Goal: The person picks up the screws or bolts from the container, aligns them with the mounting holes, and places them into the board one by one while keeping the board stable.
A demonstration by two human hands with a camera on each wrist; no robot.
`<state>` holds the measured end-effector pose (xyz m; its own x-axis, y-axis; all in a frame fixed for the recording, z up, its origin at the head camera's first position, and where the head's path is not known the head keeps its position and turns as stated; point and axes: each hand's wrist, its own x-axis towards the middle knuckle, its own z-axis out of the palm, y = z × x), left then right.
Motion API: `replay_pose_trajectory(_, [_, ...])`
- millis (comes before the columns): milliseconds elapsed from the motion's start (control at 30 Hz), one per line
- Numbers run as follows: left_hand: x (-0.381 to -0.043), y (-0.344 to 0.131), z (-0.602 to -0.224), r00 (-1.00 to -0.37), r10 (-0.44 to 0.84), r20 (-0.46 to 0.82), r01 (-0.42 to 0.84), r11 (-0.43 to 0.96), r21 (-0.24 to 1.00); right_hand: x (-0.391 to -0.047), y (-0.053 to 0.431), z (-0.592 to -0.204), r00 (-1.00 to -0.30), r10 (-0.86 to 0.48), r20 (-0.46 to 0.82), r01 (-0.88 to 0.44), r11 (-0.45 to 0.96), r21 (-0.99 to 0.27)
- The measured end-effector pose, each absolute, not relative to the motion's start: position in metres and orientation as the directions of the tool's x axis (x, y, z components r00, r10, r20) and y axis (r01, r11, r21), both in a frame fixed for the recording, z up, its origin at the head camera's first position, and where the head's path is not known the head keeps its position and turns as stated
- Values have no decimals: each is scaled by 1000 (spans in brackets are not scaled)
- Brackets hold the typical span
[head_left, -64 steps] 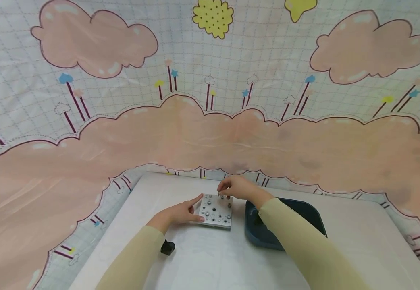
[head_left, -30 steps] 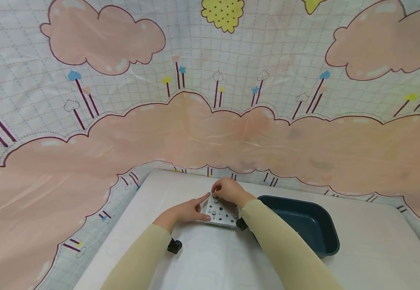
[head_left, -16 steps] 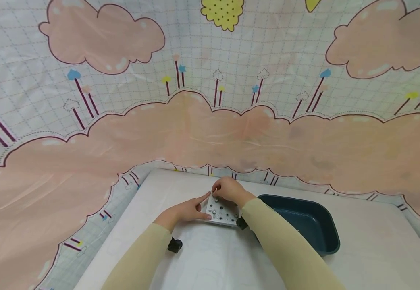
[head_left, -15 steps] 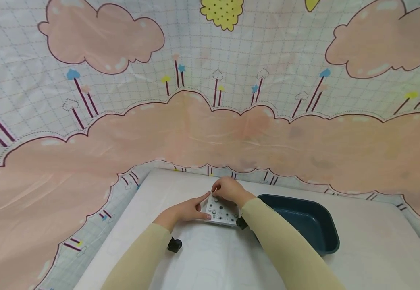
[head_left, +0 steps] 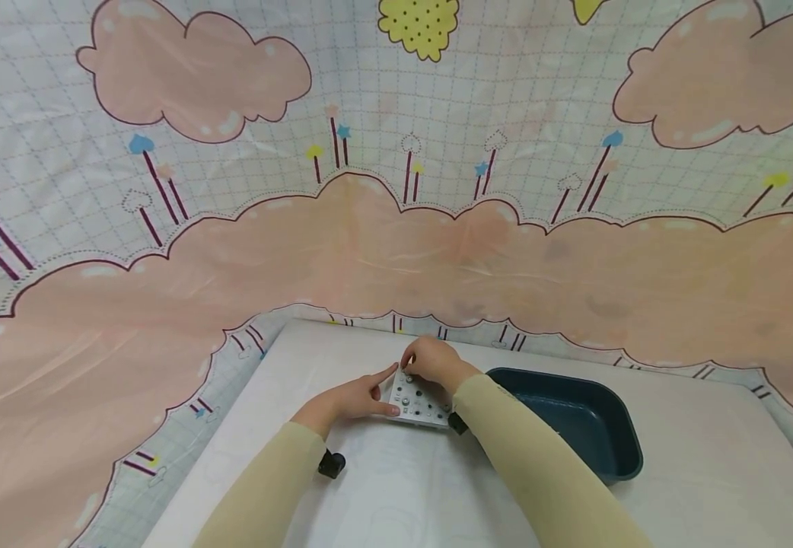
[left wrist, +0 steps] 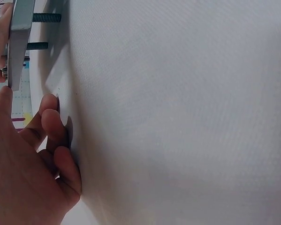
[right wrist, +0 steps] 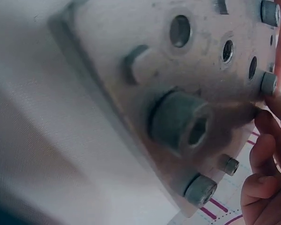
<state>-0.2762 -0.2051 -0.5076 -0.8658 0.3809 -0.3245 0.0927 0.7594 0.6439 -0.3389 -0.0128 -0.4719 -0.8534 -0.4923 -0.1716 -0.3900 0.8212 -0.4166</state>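
Note:
A square metal plate [head_left: 424, 411] with several holes and socket-head bolts [right wrist: 180, 124] is held just off the white table. My left hand [head_left: 348, 399] grips its left side, thumb at the near corner and index finger reaching to the far corner. In the left wrist view the other fingers are curled below it, and threaded bolt ends [left wrist: 46, 18] stick out of the underside. At the far left corner, the fingertips of my right hand [head_left: 434, 361] pinch a small bolt [right wrist: 269, 84] seated in the plate. The right hand covers part of the plate's far side in the head view.
A dark blue plastic bin [head_left: 625, 434] stands right of the plate, partly behind the right sleeve [head_left: 540, 457]. Black wrist cameras [head_left: 331, 464] hang under both wrists. A patterned cloth [head_left: 396, 259] rises behind the table's [head_left: 383, 495] far edge.
Two seconds ago the right hand held a small bolt over the plate's far edge; it has since moved left to the far corner. Over the last second both hands have stayed nearly still.

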Motion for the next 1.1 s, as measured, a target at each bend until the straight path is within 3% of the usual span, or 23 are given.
replay_pose_trajectory(433, [-282,-198,-510,-868,382,-317,105,766,634,-337,10,-455,-853,-504,-136,-383,782,-491])
replay_pose_trajectory(633, [-280,-198,-508,-873,364,-325,95,781,617,-332,30,-433,-825,-542,-161,-421,778,-466])
replay_pose_trajectory(833, [-280,-199,-509,-878,347,-329,79,784,616,-321,71,-419,-807,-577,-125,-477,762,-438])
replay_pose_trajectory(1100, [-277,-200,-509,-883,336,-329,77,793,604,-307,150,-438,-771,-631,-84,-534,714,-453])
